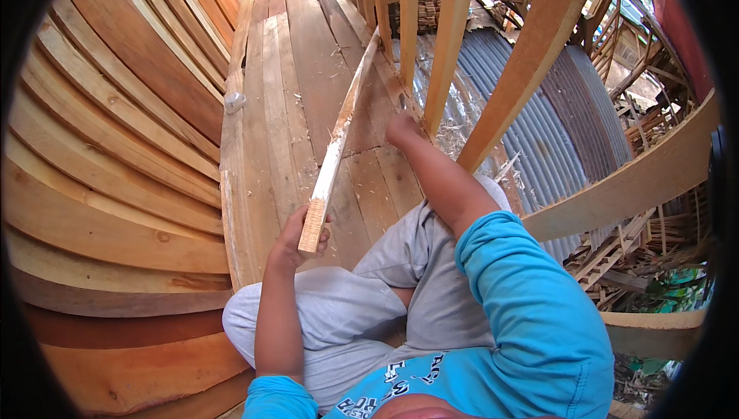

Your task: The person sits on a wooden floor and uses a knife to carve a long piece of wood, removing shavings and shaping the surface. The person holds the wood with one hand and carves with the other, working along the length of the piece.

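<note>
My left hand (296, 236) is closed round the near end of a long, narrow wooden stick (331, 159). Its cut end is square and faces me; pale shaved wood shows on the near half, and rough brown patches lie farther along. The stick slants away over the floorboards, and its thin far end comes close to the foot of the railing. To the right of it my right hand (402, 128) is closed, low beside the railing posts. Something small and dark sticks up from that fist, too little of it visible to name.
Wooden planks (115, 149) line the left side of the plank floor (281, 111). Wood shavings (508, 166) lie on the corrugated metal roofing (512, 103) beyond the upright posts (450, 41) at right. A small clear plastic item (234, 102) sits by the left planks. My legs (369, 296) are folded beneath my arms.
</note>
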`<state>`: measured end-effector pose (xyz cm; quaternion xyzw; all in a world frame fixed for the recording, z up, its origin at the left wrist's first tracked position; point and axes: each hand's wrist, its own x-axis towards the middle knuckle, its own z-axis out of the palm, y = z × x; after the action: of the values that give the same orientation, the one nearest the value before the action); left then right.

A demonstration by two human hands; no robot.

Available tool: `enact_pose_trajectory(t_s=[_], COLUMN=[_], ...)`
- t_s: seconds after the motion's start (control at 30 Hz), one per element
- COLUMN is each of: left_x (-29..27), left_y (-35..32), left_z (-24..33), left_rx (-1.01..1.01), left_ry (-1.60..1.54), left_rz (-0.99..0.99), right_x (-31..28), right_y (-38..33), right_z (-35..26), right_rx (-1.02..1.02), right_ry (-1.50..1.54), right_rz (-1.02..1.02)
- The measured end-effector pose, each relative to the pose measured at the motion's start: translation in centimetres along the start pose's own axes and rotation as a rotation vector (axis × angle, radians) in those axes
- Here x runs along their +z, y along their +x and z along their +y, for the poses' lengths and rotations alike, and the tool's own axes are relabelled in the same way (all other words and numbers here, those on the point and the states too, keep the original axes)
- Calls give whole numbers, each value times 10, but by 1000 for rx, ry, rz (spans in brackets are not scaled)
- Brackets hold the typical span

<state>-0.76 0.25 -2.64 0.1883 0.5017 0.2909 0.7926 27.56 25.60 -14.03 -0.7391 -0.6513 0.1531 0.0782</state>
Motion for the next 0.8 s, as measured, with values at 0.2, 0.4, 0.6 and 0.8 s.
enact_pose_trajectory(t_s=[0.2,0.4,0.6,0.8], left_x=[22,20,18,34], left_y=[-10,-2,-10,4], left_z=[5,5,8,6], left_rx=[45,24,15,-31], left_ry=[44,33,35,26], left_rz=[81,9,23,-30], right_x=[9,23,-3,16], right_y=[23,37,6,42], right_z=[14,44,-10,44], right_rx=[24,182,10,148], right_ry=[193,-257,-220,173], right_rz=[138,-48,66,110])
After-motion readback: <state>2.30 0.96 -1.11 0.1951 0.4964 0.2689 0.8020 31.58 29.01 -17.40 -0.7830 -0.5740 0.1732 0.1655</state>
